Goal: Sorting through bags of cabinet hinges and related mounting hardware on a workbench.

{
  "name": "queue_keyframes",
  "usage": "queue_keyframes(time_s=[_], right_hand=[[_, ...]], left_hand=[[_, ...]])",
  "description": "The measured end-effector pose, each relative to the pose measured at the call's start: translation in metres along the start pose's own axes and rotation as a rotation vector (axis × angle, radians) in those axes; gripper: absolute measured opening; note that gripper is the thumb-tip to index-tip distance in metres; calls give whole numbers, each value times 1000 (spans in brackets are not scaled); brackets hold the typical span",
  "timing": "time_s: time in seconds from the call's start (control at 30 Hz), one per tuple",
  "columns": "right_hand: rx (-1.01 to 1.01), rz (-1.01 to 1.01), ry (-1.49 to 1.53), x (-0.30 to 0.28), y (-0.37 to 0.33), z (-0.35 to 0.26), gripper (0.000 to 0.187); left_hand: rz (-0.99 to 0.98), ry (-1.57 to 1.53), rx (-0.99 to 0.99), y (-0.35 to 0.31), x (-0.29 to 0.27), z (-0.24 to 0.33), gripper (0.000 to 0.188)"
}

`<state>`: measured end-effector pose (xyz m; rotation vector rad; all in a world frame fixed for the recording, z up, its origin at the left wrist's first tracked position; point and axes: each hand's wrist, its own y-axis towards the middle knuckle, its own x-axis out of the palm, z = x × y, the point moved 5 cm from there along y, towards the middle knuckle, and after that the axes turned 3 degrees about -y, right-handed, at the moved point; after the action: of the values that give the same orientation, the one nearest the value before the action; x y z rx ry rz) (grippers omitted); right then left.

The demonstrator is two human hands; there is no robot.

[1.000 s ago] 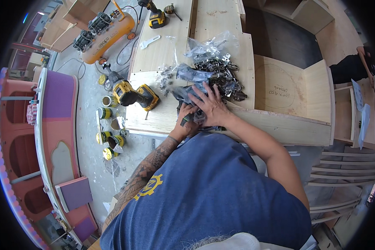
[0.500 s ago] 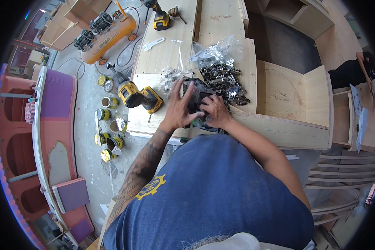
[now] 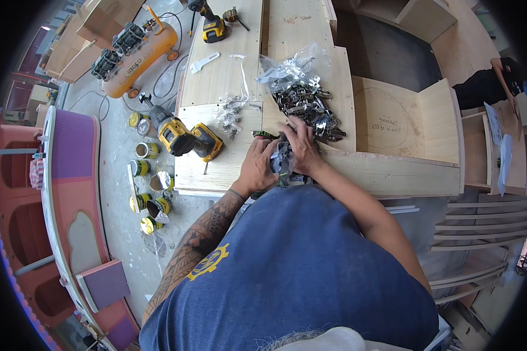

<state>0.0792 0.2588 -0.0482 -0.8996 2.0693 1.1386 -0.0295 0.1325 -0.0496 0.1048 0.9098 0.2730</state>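
Note:
Both my hands are at the near edge of the wooden panel, closed around a crumpled dark grey plastic bag (image 3: 283, 160). My left hand (image 3: 257, 166) grips its left side, and my right hand (image 3: 302, 147) presses on it from the right with bent fingers. A black piece with green marking (image 3: 264, 135) pokes out beyond my left fingers; what it belongs to is hidden. Just past my right hand lies a heap of metal cabinet hinges (image 3: 310, 111). Behind the heap, a clear plastic bag (image 3: 295, 71) holds shiny metal parts. Small screws (image 3: 232, 110) lie in clear plastic on the left.
A yellow-black cordless drill (image 3: 184, 136) stands left of my hands, another drill (image 3: 212, 28) farther off. A white flat tool (image 3: 205, 62) lies between them. Open cans (image 3: 147, 150) and an orange air compressor (image 3: 143, 58) stand on the floor. At far right is another person (image 3: 492, 85).
My spread left hand has closed in on the bag. The dark bag, flatter and wider before, is now bunched between my hands, uncovering more of the hinges and panel.

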Motion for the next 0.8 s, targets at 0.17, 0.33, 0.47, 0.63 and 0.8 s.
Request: queue_keyframes(time_s=[0.17,0.33,0.47,0.63,0.8], right_hand=[[-31,-101,78,18,-13,12,46],[304,-35,267,18,-25,18,34],[633,-37,418,15,-25,20,31],[950,117,1261,45,-41,33,32],[1046,-71,1665,34,-41,13,27]], left_hand=[[-3,-20,-28,-6,16,-9,83],[67,-196,-38,-6,12,-6,127],[45,-196,139,14,-1,18,120],[10,-222,119,24,12,20,114],[-55,-281,51,20,9,4,84]])
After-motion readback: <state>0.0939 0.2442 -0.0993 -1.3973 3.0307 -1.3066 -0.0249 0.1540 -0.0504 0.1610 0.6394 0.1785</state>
